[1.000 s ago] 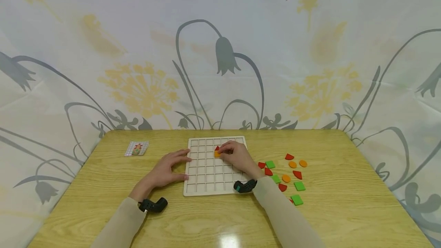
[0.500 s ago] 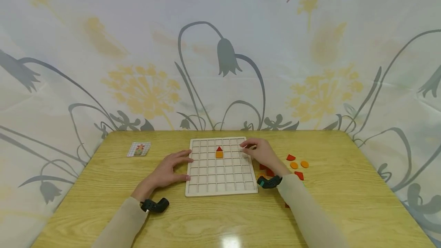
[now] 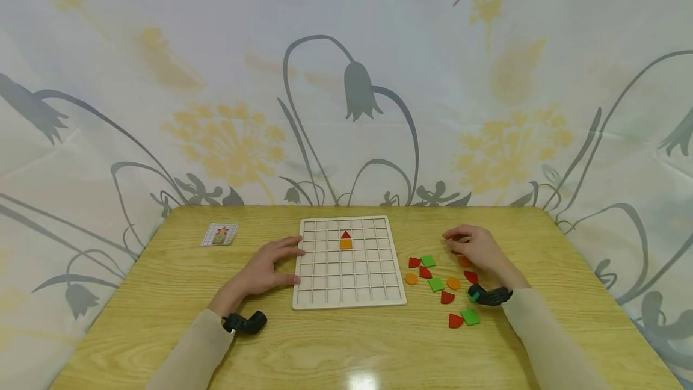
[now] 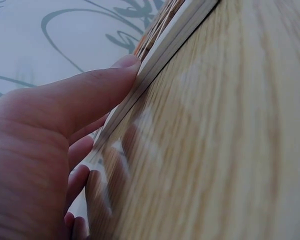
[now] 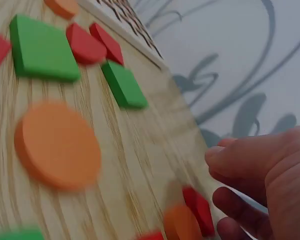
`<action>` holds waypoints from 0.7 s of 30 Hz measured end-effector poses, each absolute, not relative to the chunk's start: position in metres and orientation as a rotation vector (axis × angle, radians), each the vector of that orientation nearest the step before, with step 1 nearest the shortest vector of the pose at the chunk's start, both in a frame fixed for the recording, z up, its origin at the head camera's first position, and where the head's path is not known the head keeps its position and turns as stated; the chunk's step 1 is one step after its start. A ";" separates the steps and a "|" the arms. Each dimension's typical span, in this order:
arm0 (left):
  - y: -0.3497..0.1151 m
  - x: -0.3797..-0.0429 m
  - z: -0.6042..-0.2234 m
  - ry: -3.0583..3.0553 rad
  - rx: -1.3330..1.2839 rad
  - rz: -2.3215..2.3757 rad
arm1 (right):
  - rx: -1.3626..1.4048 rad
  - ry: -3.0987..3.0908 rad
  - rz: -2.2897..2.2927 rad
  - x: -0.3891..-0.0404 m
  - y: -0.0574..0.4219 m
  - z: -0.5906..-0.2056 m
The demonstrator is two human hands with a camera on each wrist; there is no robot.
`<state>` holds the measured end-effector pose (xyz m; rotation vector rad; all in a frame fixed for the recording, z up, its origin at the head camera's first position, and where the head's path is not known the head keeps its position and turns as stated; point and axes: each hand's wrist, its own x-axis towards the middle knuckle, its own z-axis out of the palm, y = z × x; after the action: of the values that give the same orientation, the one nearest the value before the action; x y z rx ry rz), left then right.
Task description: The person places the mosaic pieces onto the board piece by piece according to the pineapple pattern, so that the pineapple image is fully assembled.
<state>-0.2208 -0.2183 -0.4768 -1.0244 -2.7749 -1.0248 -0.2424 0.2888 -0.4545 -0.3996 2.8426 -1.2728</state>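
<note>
In the head view my left hand (image 3: 269, 265) rests at the left edge of a white gridded board (image 3: 325, 290). Its thumb touches the board's side in the left wrist view, the fingers loosely spread. An orange square tile (image 3: 346, 244) lies in a board cell, with a red triangle tile (image 3: 346, 235) just above it. My right hand (image 3: 479, 250) hovers at the far side of the loose pieces, fingers bent and apart. Right by its fingertips is a red quarter-circle piece (image 5: 198, 211), partly covered by the hand in the head view. An orange disc (image 5: 182, 222) lies beside that piece.
Between board and right hand lie several loose pieces: red quarter-circles (image 3: 447, 297), green squares (image 3: 435, 284) and orange discs (image 3: 453, 283). A small picture card (image 3: 219, 235) with a flower pattern lies at the back left of the wooden table (image 3: 303, 348). A floral-printed cloth (image 3: 243, 77) stands behind.
My right hand has left the orange square on the board and moved right, over the table, to the far loose pieces. My left hand has stayed at the board's edge.
</note>
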 end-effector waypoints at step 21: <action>-0.216 -0.219 -0.476 -2.777 -1.018 -1.018 | -0.317 2.675 -1.258 -0.238 0.320 -0.455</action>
<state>-0.2193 -0.2164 -0.4759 -1.0179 -2.7767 -1.0176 -0.2384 0.3195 -0.4546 -0.3170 2.6747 -1.2583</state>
